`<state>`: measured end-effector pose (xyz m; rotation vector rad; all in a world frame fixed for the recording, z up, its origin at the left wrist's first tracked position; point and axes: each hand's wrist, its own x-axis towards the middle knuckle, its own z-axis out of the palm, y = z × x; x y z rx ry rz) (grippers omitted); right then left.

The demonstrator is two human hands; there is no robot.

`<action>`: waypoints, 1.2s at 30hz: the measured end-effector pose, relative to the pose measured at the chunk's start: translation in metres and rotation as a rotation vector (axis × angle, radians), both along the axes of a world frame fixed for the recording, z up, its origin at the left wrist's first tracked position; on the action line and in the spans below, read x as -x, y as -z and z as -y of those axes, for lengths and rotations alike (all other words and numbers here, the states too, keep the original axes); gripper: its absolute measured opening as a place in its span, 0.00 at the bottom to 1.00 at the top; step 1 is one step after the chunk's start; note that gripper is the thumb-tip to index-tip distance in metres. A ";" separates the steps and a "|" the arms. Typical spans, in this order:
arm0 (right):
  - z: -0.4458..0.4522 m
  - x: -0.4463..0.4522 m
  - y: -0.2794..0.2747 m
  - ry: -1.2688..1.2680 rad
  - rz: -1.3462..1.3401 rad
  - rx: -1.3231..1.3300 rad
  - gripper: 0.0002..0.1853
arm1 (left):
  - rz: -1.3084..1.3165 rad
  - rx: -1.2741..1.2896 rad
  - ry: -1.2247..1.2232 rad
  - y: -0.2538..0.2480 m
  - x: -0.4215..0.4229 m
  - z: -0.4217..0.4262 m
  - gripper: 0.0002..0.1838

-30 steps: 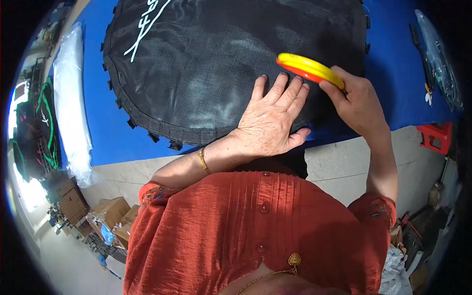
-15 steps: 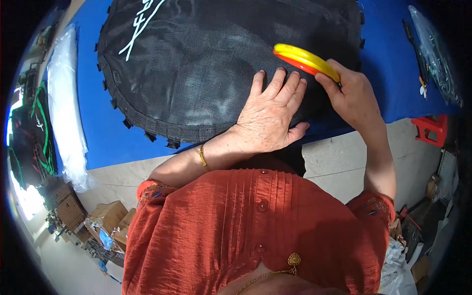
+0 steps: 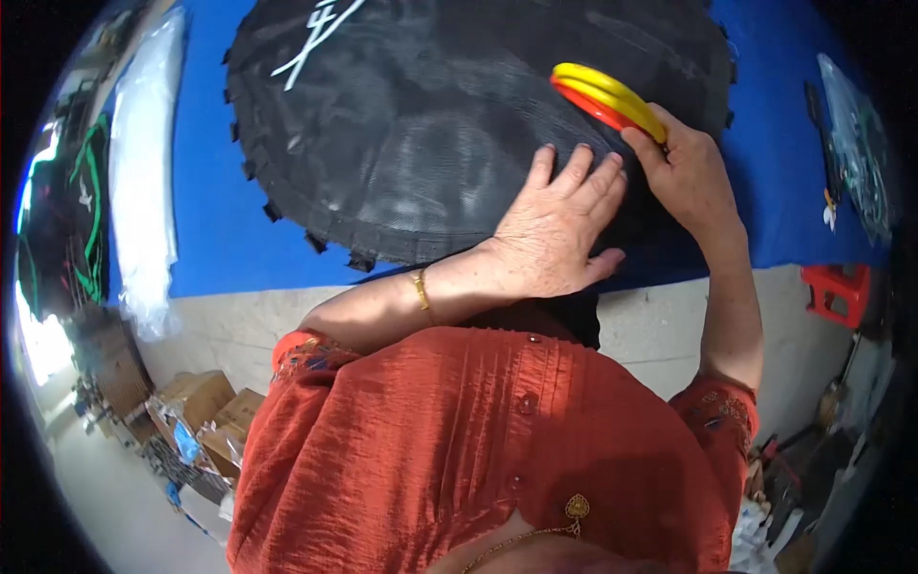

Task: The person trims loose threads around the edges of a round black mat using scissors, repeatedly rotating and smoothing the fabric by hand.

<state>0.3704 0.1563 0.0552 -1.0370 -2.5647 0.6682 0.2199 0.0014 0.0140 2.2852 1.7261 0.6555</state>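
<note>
While the L hand (image 3: pixel 555 225) is lying palm-down, fingers loosely spread, on a rounded blk mesh sheet (image 3: pixel 382 124), the R hand (image 3: pixel 690 174) is gripping yellow & red discs (image 3: pixel 612 92) over it. The sheet is covering part of the blue bench (image 3: pixel 206 215), btwn plastic wrap (image 3: pixel 143 172) (L) & a clear bag (image 3: pixel 854 134) (R).

I look through one head-worn camera. It faces forward and steeply down, close above the desk (image 3: pixel 206 215).
</note>
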 end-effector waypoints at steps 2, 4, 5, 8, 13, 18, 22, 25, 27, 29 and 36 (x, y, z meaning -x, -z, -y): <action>-0.001 0.009 -0.001 0.020 0.006 0.021 0.12 | -0.014 -0.015 -0.012 0.004 -0.001 0.003 0.45; 0.004 0.014 -0.005 0.041 0.039 -0.021 0.12 | -0.010 -0.013 0.014 0.006 0.003 0.012 0.43; 0.008 0.015 -0.007 0.051 0.091 -0.031 0.13 | 0.078 0.004 0.004 0.005 0.007 0.020 0.40; 0.014 0.013 0.000 0.076 0.087 -0.045 0.13 | 0.077 0.021 -0.114 -0.014 0.039 0.045 0.36; 0.023 0.018 -0.011 0.114 0.148 -0.040 0.13 | -0.156 0.025 -0.480 -0.024 0.115 0.084 0.34; 0.026 0.032 -0.009 0.032 0.017 -0.143 0.12 | -0.207 0.036 -0.624 0.006 0.149 0.112 0.36; 0.045 0.082 -0.008 -0.150 -0.097 -0.180 0.08 | -0.171 0.001 -0.645 0.006 0.147 0.110 0.36; 0.064 0.127 -0.003 -0.298 -0.138 -0.209 0.06 | -0.116 -0.055 -0.641 0.009 0.149 0.111 0.35; 0.074 0.155 0.003 -0.406 -0.154 -0.249 0.07 | -0.049 -0.148 -0.598 0.014 0.152 0.113 0.31; 0.082 0.179 0.008 -0.487 -0.187 -0.267 0.09 | -0.008 -0.215 -0.564 0.014 0.153 0.114 0.26; 0.090 0.237 0.019 -0.615 -0.114 -0.337 0.09 | 0.047 -0.245 -0.538 0.017 0.156 0.113 0.26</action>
